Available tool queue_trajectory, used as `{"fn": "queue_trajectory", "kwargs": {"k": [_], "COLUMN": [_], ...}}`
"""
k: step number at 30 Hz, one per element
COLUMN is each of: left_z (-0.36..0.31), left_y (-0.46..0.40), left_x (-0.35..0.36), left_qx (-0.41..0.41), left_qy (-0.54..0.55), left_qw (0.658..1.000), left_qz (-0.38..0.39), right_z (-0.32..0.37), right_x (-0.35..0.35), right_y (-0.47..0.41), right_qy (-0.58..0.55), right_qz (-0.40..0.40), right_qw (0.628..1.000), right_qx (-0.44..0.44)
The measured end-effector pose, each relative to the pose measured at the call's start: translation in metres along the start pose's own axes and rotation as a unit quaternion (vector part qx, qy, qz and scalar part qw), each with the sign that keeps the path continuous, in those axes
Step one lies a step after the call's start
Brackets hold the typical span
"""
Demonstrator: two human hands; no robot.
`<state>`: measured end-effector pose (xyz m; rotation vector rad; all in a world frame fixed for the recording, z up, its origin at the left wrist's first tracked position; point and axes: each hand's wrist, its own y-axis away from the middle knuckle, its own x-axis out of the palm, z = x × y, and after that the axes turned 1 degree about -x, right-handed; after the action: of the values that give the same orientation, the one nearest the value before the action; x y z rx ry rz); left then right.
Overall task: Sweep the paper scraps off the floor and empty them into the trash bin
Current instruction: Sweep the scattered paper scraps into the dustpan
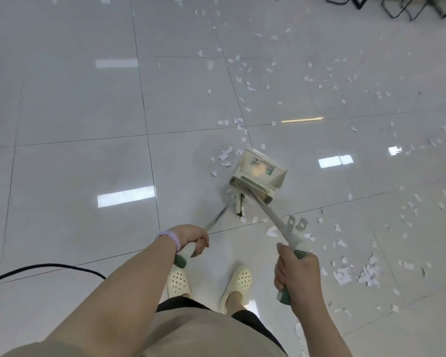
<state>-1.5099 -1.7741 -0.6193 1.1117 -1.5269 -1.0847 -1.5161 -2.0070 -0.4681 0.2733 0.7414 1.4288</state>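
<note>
White paper scraps (252, 88) lie strewn over the glossy tiled floor, mostly ahead and to the right, with a denser heap (366, 275) at the right. My left hand (192, 238) grips the green-and-white end of the broom handle (216, 219); the broom head (238, 206) is mostly hidden behind the dustpan. My right hand (295, 274) grips the handle of the cream dustpan (258, 172), which stands on the floor in front of my feet. A few scraps (224, 157) lie just left of the pan. No trash bin is in view.
A black cable (44, 269) curves over the floor at the lower left. Black metal chair legs (397, 6) stand at the top right. My feet in cream clogs (240, 278) stand between the two handles. Bare tiles stretch to the left.
</note>
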Motion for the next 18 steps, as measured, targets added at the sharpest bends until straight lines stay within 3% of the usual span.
{"fn": "queue_trajectory", "kwargs": {"k": [2,6,18], "left_z": [-0.011,-0.031,-0.078], "left_y": [-0.004,-0.008,0.007], "left_x": [0.004,0.015,-0.065], "left_qx": [-0.013,-0.01,0.05], "left_qy": [0.121,0.115,0.218], "left_qw": [0.992,0.993,0.955], "left_qz": [0.015,0.028,-0.196], "right_z": [0.012,0.026,0.075], "right_x": [-0.003,-0.002,-0.009], "right_y": [-0.008,-0.025,-0.14], "right_qy": [-0.004,-0.024,-0.082], "right_qz": [-0.013,-0.027,0.019], "right_qw": [1.0,0.999,0.996], "right_qx": [-0.011,-0.017,0.024]}}
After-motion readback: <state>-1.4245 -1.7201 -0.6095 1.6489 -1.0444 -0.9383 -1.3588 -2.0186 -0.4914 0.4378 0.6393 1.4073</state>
